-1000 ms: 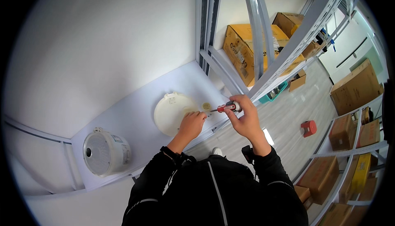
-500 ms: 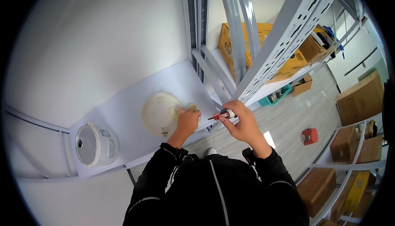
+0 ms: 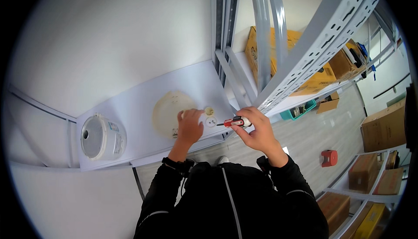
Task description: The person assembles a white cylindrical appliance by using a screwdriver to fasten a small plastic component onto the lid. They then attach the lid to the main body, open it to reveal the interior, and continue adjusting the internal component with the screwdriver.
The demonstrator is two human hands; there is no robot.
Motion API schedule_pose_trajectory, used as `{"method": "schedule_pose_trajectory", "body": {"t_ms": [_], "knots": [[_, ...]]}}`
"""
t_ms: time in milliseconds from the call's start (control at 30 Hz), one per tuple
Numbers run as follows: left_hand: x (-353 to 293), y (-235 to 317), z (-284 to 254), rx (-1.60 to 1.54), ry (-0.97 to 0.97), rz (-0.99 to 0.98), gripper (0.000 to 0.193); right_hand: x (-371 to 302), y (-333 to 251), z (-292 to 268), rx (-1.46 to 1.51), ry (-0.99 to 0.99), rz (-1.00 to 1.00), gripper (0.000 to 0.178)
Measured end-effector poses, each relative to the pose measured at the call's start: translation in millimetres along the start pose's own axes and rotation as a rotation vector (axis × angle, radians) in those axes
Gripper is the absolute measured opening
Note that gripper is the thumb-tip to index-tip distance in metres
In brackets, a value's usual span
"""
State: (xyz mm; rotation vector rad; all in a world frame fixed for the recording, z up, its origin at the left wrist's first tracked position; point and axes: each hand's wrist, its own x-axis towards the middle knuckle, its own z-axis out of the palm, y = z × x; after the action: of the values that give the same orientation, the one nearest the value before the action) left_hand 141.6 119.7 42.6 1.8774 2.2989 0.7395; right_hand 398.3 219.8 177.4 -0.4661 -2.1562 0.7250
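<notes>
My right hand (image 3: pixel 257 130) is wrapped round a red and white cordless screwdriver (image 3: pixel 237 122), whose dark bit points left over the shelf edge. My left hand (image 3: pixel 190 126) is over the right side of a large cream-coloured round disc (image 3: pixel 163 115) lying on the white shelf. Its fingers are bent but apart; whether they touch the disc is hidden. Between my hands lie a small yellowish round piece (image 3: pixel 209 111) and a small white round dish (image 3: pixel 211 122) with tiny dark bits in it. A small dark-marked part (image 3: pixel 175 132) shows by the disc's near edge.
A white lidded bucket (image 3: pixel 103 138) stands at the shelf's left end. Grey perforated rack posts (image 3: pixel 315 43) rise on the right, before yellow cartons (image 3: pixel 313 82). A teal bin (image 3: pixel 300 110) and a red stool (image 3: pixel 329 157) are on the floor. Brown boxes (image 3: pixel 363 171) fill racks at right.
My left hand has moved left from the small round pieces to the disc, uncovering the white dish. The screwdriver stays in my right hand. The whole view has shifted slightly.
</notes>
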Motion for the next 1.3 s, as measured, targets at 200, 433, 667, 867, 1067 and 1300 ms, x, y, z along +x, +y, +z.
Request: {"method": "schedule_pose_trajectory", "body": {"t_ms": [200, 433, 667, 867, 1067, 1300], "knots": [[-42.0, -53.9, -47.6, 0.012, 0.028, -0.101, 0.044, 6.9, -9.3, 8.4, 0.058, -0.012, 0.054, 0.04], [-70.2, -81.3, -58.2, -0.015, -0.118, -0.165, 0.065, 15.7, -22.9, 35.1, 0.043, -0.062, 0.053, 0.034], [-65.2, -94.0, -81.8, -0.103, -0.278, -0.089, 0.088, 20.2, -37.4, 66.4, 0.008, -0.142, 0.058, 0.037], [-65.6, -126.0, -66.5, -0.175, -0.285, 0.103, 0.071, 21.8, -49.8, 101.1, 0.225, -0.114, 0.24, 0.042], [-51.6, -129.1, -64.4, -0.215, -0.305, 0.13, 0.053, 30.6, -59.9, 131.9, 0.104, -0.14, 0.172, 0.039], [-41.0, -132.6, -64.4, -0.328, -0.407, 0.096, 0.039, 29.8, -71.4, 159.5, 0.01, -0.091, 0.197, 0.039]]}}
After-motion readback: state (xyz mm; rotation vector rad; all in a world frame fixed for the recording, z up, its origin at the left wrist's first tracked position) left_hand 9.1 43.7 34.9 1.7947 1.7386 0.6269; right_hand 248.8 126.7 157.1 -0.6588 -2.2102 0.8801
